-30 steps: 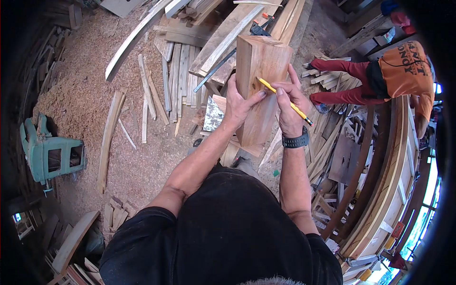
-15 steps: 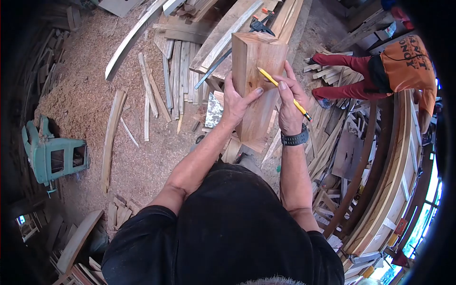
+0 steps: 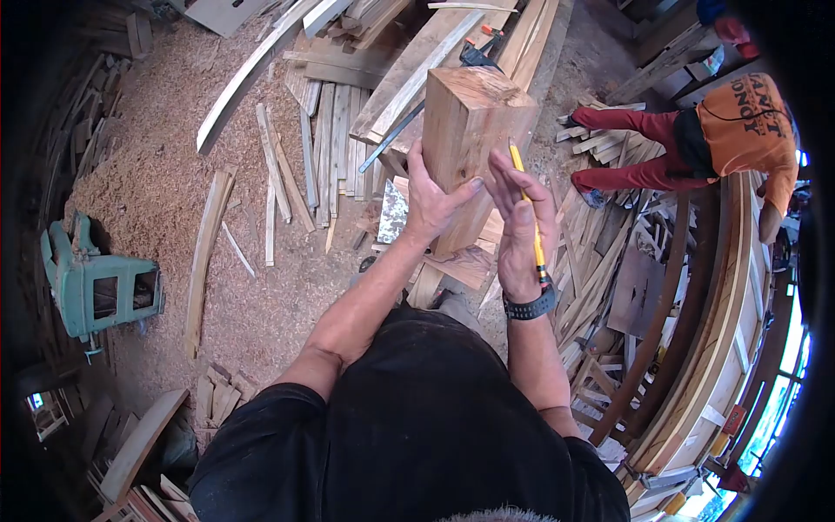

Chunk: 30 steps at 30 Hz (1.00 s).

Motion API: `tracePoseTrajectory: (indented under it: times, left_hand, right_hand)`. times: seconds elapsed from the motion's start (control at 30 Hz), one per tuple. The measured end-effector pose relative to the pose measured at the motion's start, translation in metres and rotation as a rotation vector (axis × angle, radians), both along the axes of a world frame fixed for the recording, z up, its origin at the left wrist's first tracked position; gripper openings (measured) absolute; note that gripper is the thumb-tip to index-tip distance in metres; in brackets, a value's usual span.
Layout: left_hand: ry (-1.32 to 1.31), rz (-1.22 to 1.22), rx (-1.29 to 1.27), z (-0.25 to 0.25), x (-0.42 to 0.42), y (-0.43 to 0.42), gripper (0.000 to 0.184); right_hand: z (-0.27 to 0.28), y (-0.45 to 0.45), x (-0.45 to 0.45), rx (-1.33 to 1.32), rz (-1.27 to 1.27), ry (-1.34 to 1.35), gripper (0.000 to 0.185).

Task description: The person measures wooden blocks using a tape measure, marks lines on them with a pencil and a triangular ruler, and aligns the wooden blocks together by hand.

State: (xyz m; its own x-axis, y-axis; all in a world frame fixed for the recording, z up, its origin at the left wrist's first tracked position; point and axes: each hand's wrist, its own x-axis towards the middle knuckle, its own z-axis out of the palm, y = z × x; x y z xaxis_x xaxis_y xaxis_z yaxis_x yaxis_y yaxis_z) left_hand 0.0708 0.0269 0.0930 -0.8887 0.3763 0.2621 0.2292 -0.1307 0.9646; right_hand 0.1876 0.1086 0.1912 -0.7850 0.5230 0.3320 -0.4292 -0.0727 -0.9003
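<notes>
A thick squared wooden block [image 3: 470, 122] stands tilted in front of me, its end face toward the top of the view. My left hand [image 3: 432, 196] grips the block's left side, thumb across the near face and fingers behind the edge. My right hand [image 3: 524, 213] is at the block's right side with a yellow pencil [image 3: 537, 230] held against the palm, its tip pointing up. Whether the right fingers touch the wood I cannot tell. A dark watch [image 3: 531, 304] is on the right wrist.
A clamp [image 3: 478, 54] and boards [image 3: 417, 78] lie beyond the block. Wood strips [image 3: 335, 139] cover the shavings-strewn floor. A green machine [image 3: 100, 278] stands left. At right a person in an orange shirt [image 3: 744, 122] bends near a long curved wooden structure [image 3: 722, 331].
The block has turned and tilted, showing more of its top end. My right hand has moved down, and the pencil has swung from pointing up-left to nearly upright.
</notes>
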Motion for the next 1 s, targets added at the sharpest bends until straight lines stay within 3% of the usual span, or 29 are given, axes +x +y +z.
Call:
tracePoseTrajectory:
  times: [0.53,1.0]
  left_hand:
    - [0.045,0.026,-0.007,0.002,0.001,0.005,0.109]
    - [0.041,0.013,-0.073,-0.005,0.002,0.001,0.118]
  right_hand:
    - [-0.008,-0.004,-0.006,0.082,0.057,-0.020,0.052]
    - [-0.012,-0.004,0.003,0.073,0.077,-0.062,0.048]
